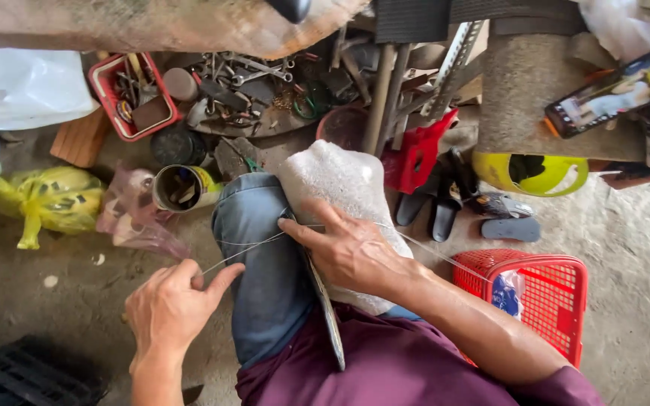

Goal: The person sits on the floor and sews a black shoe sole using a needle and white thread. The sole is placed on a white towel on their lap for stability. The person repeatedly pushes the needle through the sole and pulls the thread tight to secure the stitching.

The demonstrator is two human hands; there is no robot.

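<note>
The left hand (171, 308) pinches a thin pale thread (246, 250) between thumb and forefinger, the other fingers curled in, its forearm running down to six o'clock. The right hand (347, 252) lies spread on a white foam-wrapped shoe form (344, 188), fingertips pressing where the thread meets a dark sole (325, 308) held edge-up against the knee; its forearm comes in from five o'clock. The thread runs taut from the left fingers toward two o'clock, passes under the right hand and goes on as a fine line toward the red basket (558, 297).

The form is pale and bumpy, resting on the blue-jeaned knee (261, 248) at centre. The basket, at four o'clock of the hands, holds a blue-and-white bag. At eleven o'clock, a red tray (110, 79) carries small tools and a brown block; an open tin can (182, 188) lies on its side just beside the knee. At ten o'clock sits a tied yellow bag (43, 201).
</note>
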